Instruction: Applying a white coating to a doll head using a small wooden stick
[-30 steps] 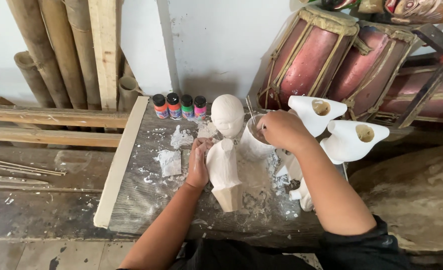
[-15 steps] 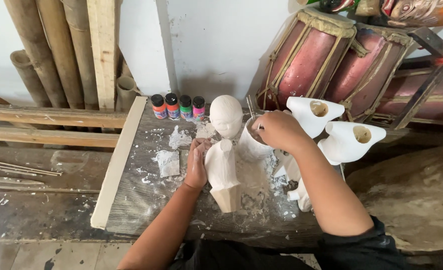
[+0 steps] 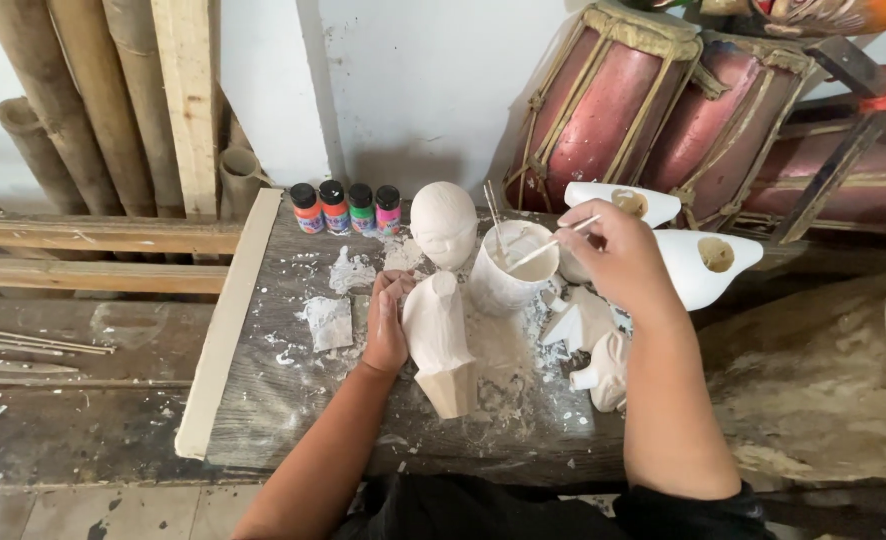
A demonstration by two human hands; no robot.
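Observation:
My left hand [image 3: 386,325] rests against the left side of a pale carved wooden figure [image 3: 439,345] that lies on the grey worktop [image 3: 293,410]. In my right hand [image 3: 613,250] is a thin brush [image 3: 548,245], its tip dipped into a white cup of pale paint [image 3: 506,272]. A second stick stands in that cup. Just behind the cup and figure sits a white-coated carved head [image 3: 443,222].
Several small paint bottles [image 3: 347,207] line the back of the worktop. White carved pieces [image 3: 698,262] lie to the right, smaller ones [image 3: 603,365] nearer. Red drums [image 3: 653,110] stand behind. Bamboo poles [image 3: 63,100] and planks [image 3: 83,235] are at left.
My right hand has lifted slightly and now shows the brush angled into the cup. The left hand stays on the figure.

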